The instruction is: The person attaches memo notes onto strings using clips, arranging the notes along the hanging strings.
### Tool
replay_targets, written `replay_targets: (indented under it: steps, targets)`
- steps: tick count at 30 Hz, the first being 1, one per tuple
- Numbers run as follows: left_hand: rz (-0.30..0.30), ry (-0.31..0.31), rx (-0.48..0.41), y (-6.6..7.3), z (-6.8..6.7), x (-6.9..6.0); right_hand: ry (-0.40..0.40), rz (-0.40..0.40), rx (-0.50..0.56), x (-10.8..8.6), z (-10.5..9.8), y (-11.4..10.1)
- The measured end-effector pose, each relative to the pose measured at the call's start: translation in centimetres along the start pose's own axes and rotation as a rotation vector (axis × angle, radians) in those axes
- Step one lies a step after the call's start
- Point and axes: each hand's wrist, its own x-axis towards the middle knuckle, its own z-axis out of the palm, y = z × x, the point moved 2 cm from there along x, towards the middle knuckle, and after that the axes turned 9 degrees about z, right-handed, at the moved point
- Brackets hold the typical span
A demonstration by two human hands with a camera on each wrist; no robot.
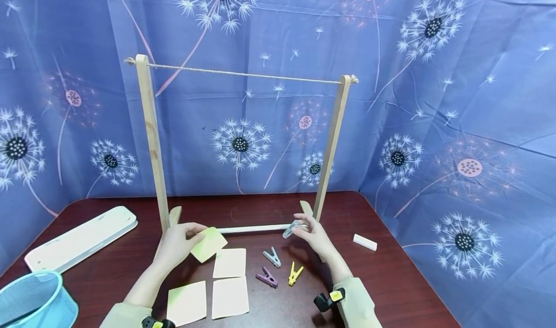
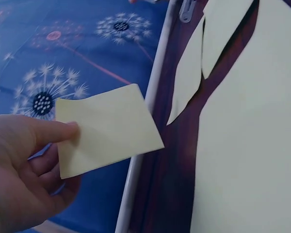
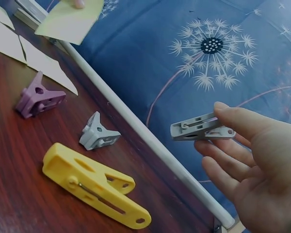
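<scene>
nearest us, low on the left, a light-blue mesh basket [image 1: 65, 308] with a rounded rim, standing on a glossy, red-brown, wood-grained tabletop [image 1: 391, 279]. behind it all hangs creased blue cloth [image 1: 195, 125], printed with white and pink dandelions, wrapping the right side as well. and centre stage, a pale wooden frame [image 1: 153, 139]: two straight posts, a twisted rope [image 1: 243, 73] strung across the top, a smooth white bar [image 1: 252, 229] down low. over to the left hand [image 1: 173, 246], thumb and fingers closed in a pinch on one edge of a pale yellow paper square [image 1: 210, 243], matte and slightly bowed, held up near the left post. across to the right hand [image 1: 317, 238], gripping a grey plastic clip [image 1: 289, 229] between thumb and fingers, up by the right post! between the hands, on the table: three flat paper sheets [image 1: 229, 263], then v-shaped clips, a second grey one [image 1: 272, 257], a purple clip [image 1: 267, 277] and a yellow clip [image 1: 295, 274]. wide left, a long round-ended white case [image 1: 82, 236]; wide right, a small white block [image 1: 365, 242].
</scene>
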Motion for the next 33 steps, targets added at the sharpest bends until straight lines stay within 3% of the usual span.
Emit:
replay_targets:
  steps: [4, 7, 15, 23, 27, 33]
  targets:
    - [0.013, 0.006, -0.048, 0.3, 0.8, 0.6, 0.064, 0.048, 0.058, 0.0, 0.0, -0.2]
    - [-0.012, -0.004, -0.088, 0.6, 1.4, 1.0, 0.078, 0.059, 0.044, 0.0, -0.2, -0.3]
    - [-0.086, -0.034, -0.144, 0.8, 2.8, 2.5, 0.042, -0.022, -0.004, 0.5, -0.7, -2.2]
    - [-0.137, -0.051, -0.196, 1.9, 3.4, 5.0, 0.041, -0.117, -0.092, 0.8, -1.6, -6.4]
    - [-0.203, -0.066, -0.267, 2.7, 4.0, 6.4, 0.061, -0.163, -0.146, 0.9, -2.2, -8.4]
    - [-0.282, -0.111, -0.375, 4.8, 4.5, 8.7, 0.119, -0.238, -0.259, 1.4, -3.4, -12.0]
